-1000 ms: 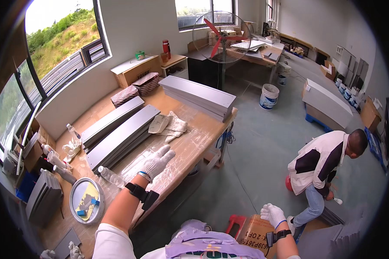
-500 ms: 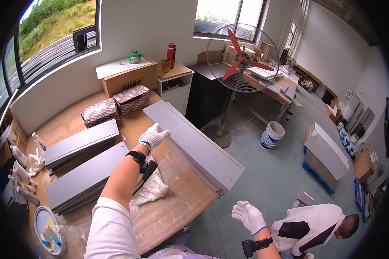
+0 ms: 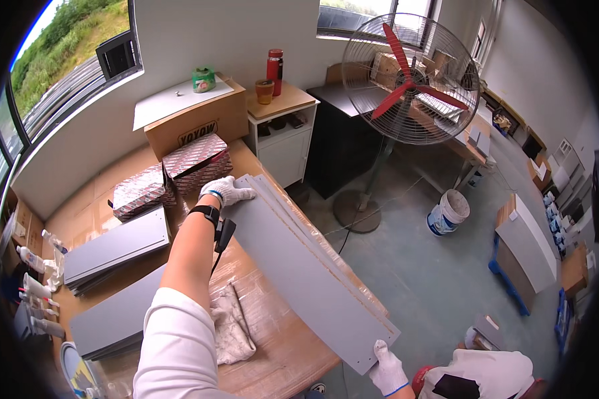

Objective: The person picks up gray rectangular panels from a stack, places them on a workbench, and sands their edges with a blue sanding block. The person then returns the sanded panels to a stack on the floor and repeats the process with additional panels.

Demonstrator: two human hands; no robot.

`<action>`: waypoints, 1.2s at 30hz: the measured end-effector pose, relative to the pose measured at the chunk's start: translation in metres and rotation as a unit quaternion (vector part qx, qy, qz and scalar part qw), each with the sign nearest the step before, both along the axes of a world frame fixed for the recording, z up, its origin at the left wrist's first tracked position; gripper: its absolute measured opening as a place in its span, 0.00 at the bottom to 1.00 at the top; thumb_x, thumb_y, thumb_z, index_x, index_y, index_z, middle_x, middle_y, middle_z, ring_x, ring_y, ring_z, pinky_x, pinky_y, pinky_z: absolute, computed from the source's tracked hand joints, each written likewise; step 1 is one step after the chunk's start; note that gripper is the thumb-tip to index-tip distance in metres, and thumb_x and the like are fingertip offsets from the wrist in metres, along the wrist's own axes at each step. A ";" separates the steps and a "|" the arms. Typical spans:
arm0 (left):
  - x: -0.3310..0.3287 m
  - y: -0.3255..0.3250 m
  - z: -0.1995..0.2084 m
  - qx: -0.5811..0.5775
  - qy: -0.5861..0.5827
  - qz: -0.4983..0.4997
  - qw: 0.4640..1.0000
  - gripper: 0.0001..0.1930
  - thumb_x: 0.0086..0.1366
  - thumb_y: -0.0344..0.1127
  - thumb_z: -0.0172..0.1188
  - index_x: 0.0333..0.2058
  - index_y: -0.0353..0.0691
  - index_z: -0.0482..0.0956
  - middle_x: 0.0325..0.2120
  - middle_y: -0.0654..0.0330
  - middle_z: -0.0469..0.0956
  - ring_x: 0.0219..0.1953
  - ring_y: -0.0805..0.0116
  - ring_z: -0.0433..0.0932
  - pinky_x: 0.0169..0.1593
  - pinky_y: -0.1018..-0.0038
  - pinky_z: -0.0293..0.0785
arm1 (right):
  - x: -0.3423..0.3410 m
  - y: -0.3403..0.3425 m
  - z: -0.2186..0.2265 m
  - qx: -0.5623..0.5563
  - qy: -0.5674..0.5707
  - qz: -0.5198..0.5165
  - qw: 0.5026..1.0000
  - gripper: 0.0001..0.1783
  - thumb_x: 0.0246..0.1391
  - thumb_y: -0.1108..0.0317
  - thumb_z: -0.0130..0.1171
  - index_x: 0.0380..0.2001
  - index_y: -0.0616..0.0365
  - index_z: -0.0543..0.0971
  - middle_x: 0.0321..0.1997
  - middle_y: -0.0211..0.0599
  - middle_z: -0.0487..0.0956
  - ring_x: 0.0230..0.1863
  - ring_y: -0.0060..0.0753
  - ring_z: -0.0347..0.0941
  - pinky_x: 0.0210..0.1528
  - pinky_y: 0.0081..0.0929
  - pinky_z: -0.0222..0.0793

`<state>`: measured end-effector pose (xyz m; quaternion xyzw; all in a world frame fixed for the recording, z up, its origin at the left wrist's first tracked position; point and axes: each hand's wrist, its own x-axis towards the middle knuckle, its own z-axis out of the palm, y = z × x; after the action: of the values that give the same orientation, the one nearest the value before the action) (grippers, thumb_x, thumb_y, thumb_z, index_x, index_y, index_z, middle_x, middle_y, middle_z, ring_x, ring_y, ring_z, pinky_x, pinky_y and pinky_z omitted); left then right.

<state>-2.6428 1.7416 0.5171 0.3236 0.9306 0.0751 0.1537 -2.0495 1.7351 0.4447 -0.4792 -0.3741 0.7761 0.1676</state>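
Observation:
A long grey panel (image 3: pixel 293 272) lies tilted between my two hands, over the table's right edge. At its far end my left hand (image 3: pixel 227 191), in a white knit glove, is closed on the corner. My right hand (image 3: pixel 387 372), also gloved, grips the near end, thumb on top. Just beyond the panel's right side shows the stack of similar grey panels (image 3: pixel 313 233). Two more stacks lie to the left, a farther one (image 3: pixel 116 249) and a nearer one (image 3: pixel 116 319) partly behind my left arm. A stained cloth (image 3: pixel 231 329) rests beside my left forearm.
Two patterned boxes (image 3: pixel 196 163) and a carton (image 3: pixel 199 130) stand at the table's back. Bottles (image 3: pixel 30 258) line its left side. A caged fan (image 3: pixel 409 83) and a white bucket (image 3: pixel 449 213) are beyond. A co-worker (image 3: pixel 479 376) bends low at the right.
My left hand has moved to the panel's far corner and closed on it. My right hand has gone from free air to the near end. The top panel has shifted left off its stack.

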 end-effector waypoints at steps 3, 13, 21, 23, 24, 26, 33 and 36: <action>-0.026 0.011 -0.002 -0.003 -0.114 -0.060 0.992 0.50 0.52 0.79 0.62 0.58 0.39 0.82 0.56 0.46 0.81 0.60 0.50 0.79 0.63 0.61 0.72 | -0.003 -0.001 0.001 -0.027 0.019 -0.015 0.999 0.40 0.69 0.42 0.56 0.69 0.62 0.64 0.68 0.41 0.71 0.68 0.41 0.68 0.69 0.42 0.66; -0.046 0.034 -0.019 0.000 -0.149 -0.115 0.982 0.51 0.52 0.81 0.60 0.56 0.37 0.83 0.55 0.45 0.82 0.56 0.49 0.81 0.59 0.63 0.74 | -0.012 -0.009 0.009 -0.051 -0.050 -0.073 0.995 0.34 0.72 0.46 0.53 0.66 0.66 0.70 0.64 0.42 0.77 0.62 0.39 0.75 0.64 0.38 0.73; -0.016 0.022 -0.003 -0.076 -0.115 -0.160 0.977 0.49 0.56 0.83 0.54 0.57 0.43 0.83 0.50 0.49 0.84 0.52 0.52 0.82 0.59 0.64 0.74 | 0.018 -0.012 -0.014 -0.022 0.083 -0.137 0.987 0.39 0.67 0.39 0.55 0.71 0.53 0.63 0.68 0.39 0.72 0.68 0.44 0.70 0.68 0.49 0.68; -0.009 0.011 -0.005 -0.053 -0.159 -0.178 0.970 0.49 0.58 0.82 0.53 0.57 0.41 0.82 0.50 0.48 0.84 0.53 0.53 0.82 0.58 0.64 0.74 | 0.035 -0.013 -0.021 -0.022 0.102 -0.175 0.979 0.37 0.68 0.40 0.54 0.70 0.53 0.65 0.66 0.39 0.72 0.67 0.44 0.70 0.67 0.49 0.69; -0.005 0.007 -0.008 -0.039 -0.164 -0.194 0.966 0.48 0.58 0.82 0.53 0.57 0.41 0.82 0.50 0.48 0.84 0.53 0.52 0.82 0.59 0.64 0.74 | 0.046 -0.014 -0.022 -0.009 0.102 -0.177 0.979 0.36 0.69 0.39 0.54 0.68 0.52 0.67 0.66 0.38 0.73 0.65 0.44 0.71 0.66 0.48 0.70; 0.005 0.002 -0.017 -0.032 -0.139 -0.203 0.969 0.48 0.61 0.80 0.52 0.59 0.40 0.80 0.53 0.47 0.82 0.56 0.52 0.80 0.61 0.64 0.72 | 0.067 -0.015 -0.022 -0.041 -0.015 -0.220 0.975 0.35 0.70 0.41 0.52 0.68 0.57 0.68 0.67 0.41 0.74 0.66 0.42 0.71 0.66 0.46 0.70; 0.030 -0.002 -0.029 -0.042 -0.147 -0.174 0.973 0.51 0.65 0.82 0.41 0.68 0.43 0.70 0.64 0.47 0.74 0.66 0.53 0.72 0.70 0.66 0.64 | 0.076 -0.015 -0.027 -0.030 0.135 -0.224 0.965 0.37 0.67 0.37 0.54 0.68 0.50 0.68 0.65 0.34 0.73 0.64 0.43 0.71 0.66 0.47 0.70; 0.035 -0.003 -0.020 -0.054 -0.159 -0.170 0.971 0.49 0.66 0.81 0.40 0.69 0.44 0.69 0.67 0.48 0.70 0.69 0.53 0.69 0.71 0.67 0.62 | 0.072 -0.017 -0.020 -0.040 0.129 -0.220 0.966 0.36 0.67 0.37 0.54 0.68 0.50 0.68 0.65 0.34 0.73 0.64 0.42 0.71 0.66 0.46 0.69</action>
<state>-2.6083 1.7390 0.4973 0.4523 0.8281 0.0476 0.3276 -1.9778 1.7182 0.4250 -0.4518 -0.2032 0.7898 0.3617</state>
